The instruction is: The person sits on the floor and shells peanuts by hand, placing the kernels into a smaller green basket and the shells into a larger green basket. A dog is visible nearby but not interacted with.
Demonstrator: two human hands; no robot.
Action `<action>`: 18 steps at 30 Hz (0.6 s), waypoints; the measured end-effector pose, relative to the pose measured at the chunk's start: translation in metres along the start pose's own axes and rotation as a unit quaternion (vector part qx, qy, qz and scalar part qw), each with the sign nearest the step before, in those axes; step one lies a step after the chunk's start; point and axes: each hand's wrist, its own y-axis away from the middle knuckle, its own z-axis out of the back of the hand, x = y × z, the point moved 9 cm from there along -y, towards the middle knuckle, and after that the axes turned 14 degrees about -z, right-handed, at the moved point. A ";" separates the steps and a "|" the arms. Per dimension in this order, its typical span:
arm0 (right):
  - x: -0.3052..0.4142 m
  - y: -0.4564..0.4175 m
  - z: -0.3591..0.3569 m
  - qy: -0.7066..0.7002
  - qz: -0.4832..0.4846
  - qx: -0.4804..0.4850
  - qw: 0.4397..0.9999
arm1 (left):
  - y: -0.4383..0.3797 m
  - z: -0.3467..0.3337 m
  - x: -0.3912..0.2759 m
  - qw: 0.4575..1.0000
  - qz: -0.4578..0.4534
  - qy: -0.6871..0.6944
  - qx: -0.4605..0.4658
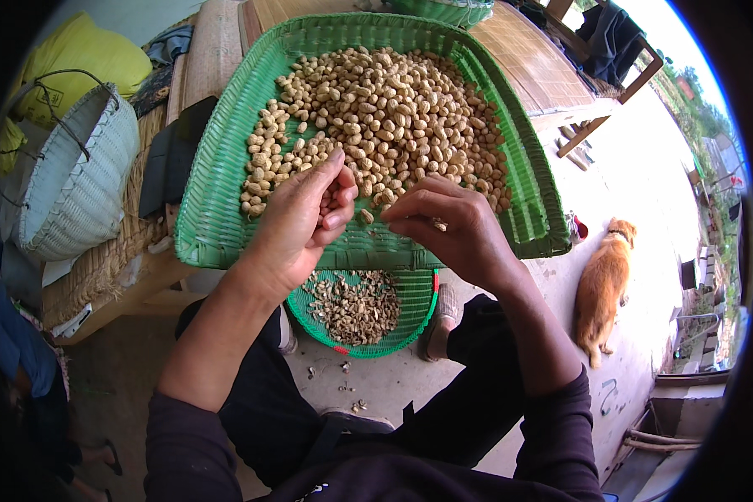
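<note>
A green woven winnowing basket (213, 201) holds a large heap of unshelled peanuts (408, 113). Over its near part, my left hand (307, 219) is curled around several shelled peanut kernels (330, 202). My right hand (445, 219) is beside it to the right, fingers bent downward, with a piece of peanut shell (440, 224) showing by the fingers; what lies under the fingertips is hidden. One unshelled peanut (366, 216) rests between the hands. Below the basket's near edge, a round green basket (414, 326) contains many empty peanut shells (354, 307).
A white woven basket (81, 182) with a wire handle and a yellow sack (81, 66) are at the left. A brown dog (605, 282) lies on the floor at the right. Another person (25, 351) is at the left edge. Some shells (357, 405) lie on the floor.
</note>
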 end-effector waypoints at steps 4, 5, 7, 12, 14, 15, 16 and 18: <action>-0.008 -0.012 0.001 0.127 0.045 -0.117 0.984 | 0.002 -0.002 0.003 1.000 0.010 -0.007 -0.011; -0.008 -0.013 -0.002 0.163 0.054 -0.122 0.978 | 0.002 -0.003 0.004 1.000 0.012 -0.011 -0.012; -0.009 -0.015 -0.003 0.170 0.045 -0.114 0.978 | 0.001 -0.002 0.004 1.000 0.010 -0.011 -0.005; -0.008 -0.010 0.009 0.071 0.042 -0.151 0.985 | 0.005 -0.006 0.008 0.998 0.006 -0.048 0.032; 0.009 -0.005 0.013 0.056 0.082 -0.154 0.983 | 0.010 -0.014 0.014 0.995 0.033 -0.066 0.068; 0.018 -0.002 0.016 0.050 0.101 -0.157 0.981 | 0.012 -0.020 0.018 0.992 0.046 -0.074 0.088; 0.023 -0.001 0.017 0.048 0.120 -0.153 0.980 | 0.014 -0.022 0.019 0.993 0.037 -0.073 0.089; 0.026 0.000 0.021 0.045 0.102 -0.169 0.979 | 0.013 -0.024 0.019 0.993 0.040 -0.055 0.098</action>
